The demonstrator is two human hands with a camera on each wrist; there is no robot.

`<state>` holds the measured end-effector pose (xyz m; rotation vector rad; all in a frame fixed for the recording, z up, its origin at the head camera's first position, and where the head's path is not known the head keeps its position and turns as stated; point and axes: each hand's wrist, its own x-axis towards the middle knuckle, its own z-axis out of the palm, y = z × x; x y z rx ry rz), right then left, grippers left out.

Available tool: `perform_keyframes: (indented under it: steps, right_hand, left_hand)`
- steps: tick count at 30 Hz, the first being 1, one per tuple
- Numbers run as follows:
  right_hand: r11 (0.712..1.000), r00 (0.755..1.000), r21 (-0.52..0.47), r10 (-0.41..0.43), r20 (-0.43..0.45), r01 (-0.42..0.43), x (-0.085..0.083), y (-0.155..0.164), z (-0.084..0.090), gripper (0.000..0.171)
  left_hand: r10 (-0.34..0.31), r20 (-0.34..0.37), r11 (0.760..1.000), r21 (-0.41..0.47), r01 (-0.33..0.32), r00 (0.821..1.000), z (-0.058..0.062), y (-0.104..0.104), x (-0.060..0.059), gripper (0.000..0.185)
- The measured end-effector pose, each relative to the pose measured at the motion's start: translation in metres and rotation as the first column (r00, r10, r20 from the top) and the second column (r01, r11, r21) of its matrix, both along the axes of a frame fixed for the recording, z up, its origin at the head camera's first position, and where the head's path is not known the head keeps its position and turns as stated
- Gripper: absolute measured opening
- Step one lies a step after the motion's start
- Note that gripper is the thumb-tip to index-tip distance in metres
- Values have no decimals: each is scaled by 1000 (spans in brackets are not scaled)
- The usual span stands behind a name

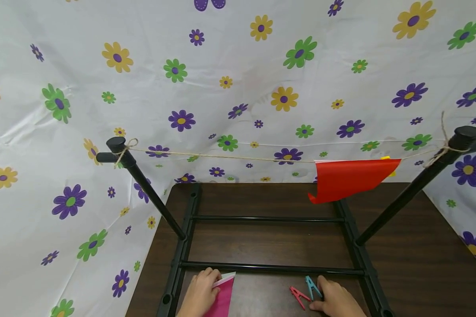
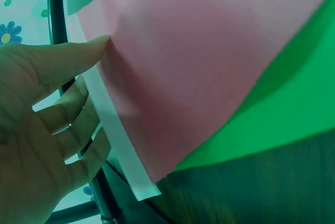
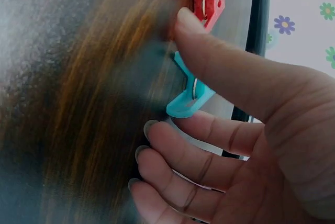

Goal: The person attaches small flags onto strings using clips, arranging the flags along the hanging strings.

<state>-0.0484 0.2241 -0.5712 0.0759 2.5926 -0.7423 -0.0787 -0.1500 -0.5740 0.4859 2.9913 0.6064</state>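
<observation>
My left hand (image 1: 200, 293) pinches a pink paper flag (image 1: 221, 300) by its white-strip edge, thumb on the pink face in the left wrist view. Green paper (image 2: 293, 103) shows beneath the flag there. My right hand (image 1: 336, 299) is at a blue clothespin (image 1: 312, 287), thumb and index finger spread on either side of it. In the right wrist view, the thumb tip lies between the blue clothespin (image 3: 191, 96) and a red clothespin (image 3: 207, 4). Both clothespins are on the brown tabletop. A red paper flag (image 1: 351, 178) hangs from a string (image 1: 222, 156), with a yellow clothespin (image 1: 386, 157) at its top edge.
The string is tied between two slanting black posts (image 1: 154, 198) (image 1: 410, 198). Beneath it, a black frame with crossbars (image 1: 269, 267) lies on the brown table (image 1: 269, 242). A flower-patterned white sheet (image 1: 230, 66) covers the back and sides.
</observation>
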Motion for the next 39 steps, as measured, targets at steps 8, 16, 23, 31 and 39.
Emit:
perform_keyframes:
  steps: [8, 16, 23, 31, 39]
  right_hand:
    - [1000, 999, 8, 2, -34, -2, 0, -3, -2, 48]
    - [1000, 999, 4, 16, -45, -16, -1, -3, -3, 45]
    - [1000, 999, -5, 25, -36, -25, -2, -5, -3, 40]
    - [999, 999, 30, 42, -28, -41, -3, -5, -2, 37]
    - [999, 999, 11, 40, -4, -40, -2, -2, 1, 34]
  left_hand:
    - [-40, 3, 999, 25, 40, 999, 0, -9, -1, 30]
    - [-61, 16, 997, 57, 60, 998, -1, -8, -5, 30]
    - [-31, 19, 999, 42, 30, 999, 0, -8, -4, 25]
    - [9, -2, 1000, 3, -9, 1000, 2, -8, -2, 24]
    - [32, -23, 999, -4, -32, 999, 3, -11, -1, 25]
